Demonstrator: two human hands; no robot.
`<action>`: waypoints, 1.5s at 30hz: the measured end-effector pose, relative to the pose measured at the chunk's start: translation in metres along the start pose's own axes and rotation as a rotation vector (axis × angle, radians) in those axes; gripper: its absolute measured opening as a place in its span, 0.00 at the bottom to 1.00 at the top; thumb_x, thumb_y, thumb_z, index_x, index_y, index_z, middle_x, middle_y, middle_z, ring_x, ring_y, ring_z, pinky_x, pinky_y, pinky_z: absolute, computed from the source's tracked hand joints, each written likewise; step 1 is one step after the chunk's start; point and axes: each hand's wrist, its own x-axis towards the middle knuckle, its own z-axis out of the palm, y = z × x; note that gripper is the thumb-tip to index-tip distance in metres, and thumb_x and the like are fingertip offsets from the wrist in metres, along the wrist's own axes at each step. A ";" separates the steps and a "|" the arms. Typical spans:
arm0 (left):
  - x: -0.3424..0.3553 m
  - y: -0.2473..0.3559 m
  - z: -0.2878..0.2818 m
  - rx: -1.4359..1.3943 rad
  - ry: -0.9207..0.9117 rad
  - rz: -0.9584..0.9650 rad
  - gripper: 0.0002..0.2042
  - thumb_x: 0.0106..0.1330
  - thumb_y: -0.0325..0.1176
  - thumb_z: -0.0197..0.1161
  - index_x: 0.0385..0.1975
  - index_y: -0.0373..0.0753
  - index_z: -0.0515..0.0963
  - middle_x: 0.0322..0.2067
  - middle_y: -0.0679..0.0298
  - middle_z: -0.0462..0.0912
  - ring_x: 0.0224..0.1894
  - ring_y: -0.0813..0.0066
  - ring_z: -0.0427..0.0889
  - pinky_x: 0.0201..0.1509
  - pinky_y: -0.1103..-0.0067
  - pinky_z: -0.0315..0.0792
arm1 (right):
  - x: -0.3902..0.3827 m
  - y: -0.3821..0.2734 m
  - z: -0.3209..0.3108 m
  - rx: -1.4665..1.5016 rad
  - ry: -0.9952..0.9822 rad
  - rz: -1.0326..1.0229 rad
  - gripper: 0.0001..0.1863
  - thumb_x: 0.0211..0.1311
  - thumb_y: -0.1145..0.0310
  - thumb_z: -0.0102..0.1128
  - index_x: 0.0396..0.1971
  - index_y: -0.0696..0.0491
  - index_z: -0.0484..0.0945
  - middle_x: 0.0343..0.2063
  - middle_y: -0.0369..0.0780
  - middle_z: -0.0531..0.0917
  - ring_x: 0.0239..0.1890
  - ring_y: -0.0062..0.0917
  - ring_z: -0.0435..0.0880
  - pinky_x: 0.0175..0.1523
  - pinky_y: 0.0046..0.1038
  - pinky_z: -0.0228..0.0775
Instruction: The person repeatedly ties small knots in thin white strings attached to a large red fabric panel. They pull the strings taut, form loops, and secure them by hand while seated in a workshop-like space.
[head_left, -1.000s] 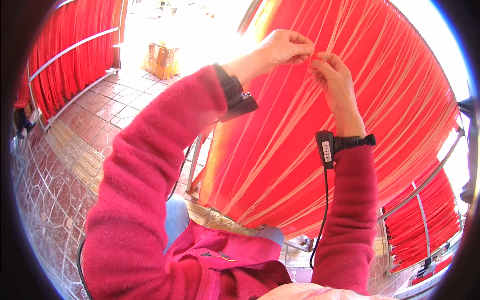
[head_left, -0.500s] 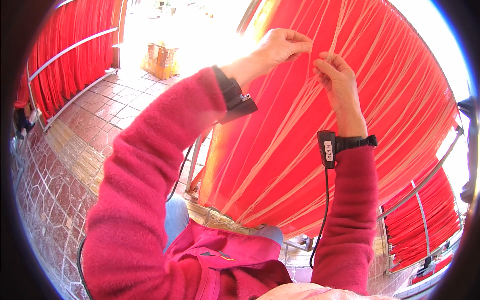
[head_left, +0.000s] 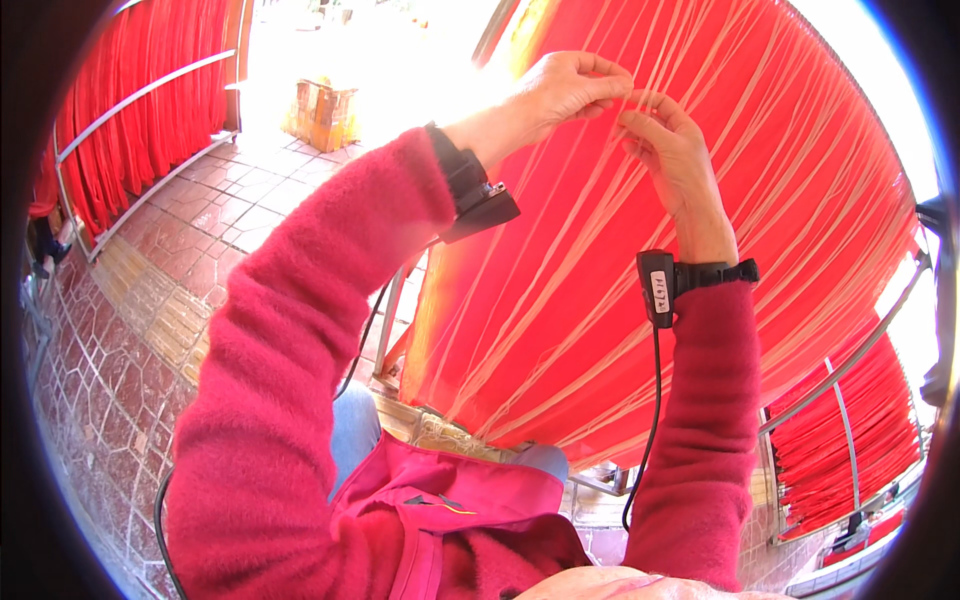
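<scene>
A large sheet of red cloth [head_left: 540,340] spreads before me, with many long pale threads [head_left: 545,290] strung across it in bunches. My left hand [head_left: 570,88] is raised over the cloth's upper part, thumb and fingertips pinched together. Close beside it, fingertips almost touching, my right hand [head_left: 668,140] is pinched too, its fingers curled among the pale threads. A thin thread seems to run between the two pinches, though glare makes its ends hard to follow. Each wrist wears a black strap with a small dark box.
On the left, red hanks hang on a metal rack [head_left: 150,100]. A worn cardboard box [head_left: 322,115] stands on the tiled pavement [head_left: 130,350]. Another rack of red strands [head_left: 840,440] is at the lower right. Black cables [head_left: 652,430] trail from my wrists.
My right hand has moved slightly up and left, bringing its fingertips to those of my left hand. The left hand has shifted a little up and to the right.
</scene>
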 end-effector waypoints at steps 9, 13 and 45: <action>-0.008 -0.009 -0.003 -0.017 -0.088 -0.057 0.17 0.61 0.38 0.69 0.47 0.40 0.78 0.40 0.65 0.83 0.44 0.79 0.82 0.50 0.78 0.77 | 0.000 0.007 -0.001 0.009 -0.018 -0.004 0.15 0.58 0.70 0.67 0.44 0.54 0.75 0.29 0.35 0.83 0.34 0.16 0.80 0.40 0.17 0.67; -0.009 -0.006 -0.001 -0.005 -0.081 -0.059 0.16 0.61 0.38 0.69 0.46 0.42 0.79 0.37 0.69 0.82 0.40 0.83 0.80 0.46 0.82 0.75 | 0.000 0.007 -0.004 0.046 -0.045 -0.003 0.15 0.58 0.72 0.65 0.45 0.55 0.75 0.29 0.35 0.83 0.34 0.16 0.80 0.40 0.16 0.67; -0.025 0.007 -0.020 -0.602 -0.152 -0.053 0.11 0.67 0.32 0.57 0.48 0.39 0.75 0.46 0.62 0.80 0.50 0.68 0.79 0.62 0.65 0.72 | -0.006 0.017 -0.031 0.707 -0.113 0.019 0.06 0.65 0.75 0.51 0.38 0.52 0.76 0.32 0.36 0.81 0.39 0.24 0.81 0.48 0.29 0.76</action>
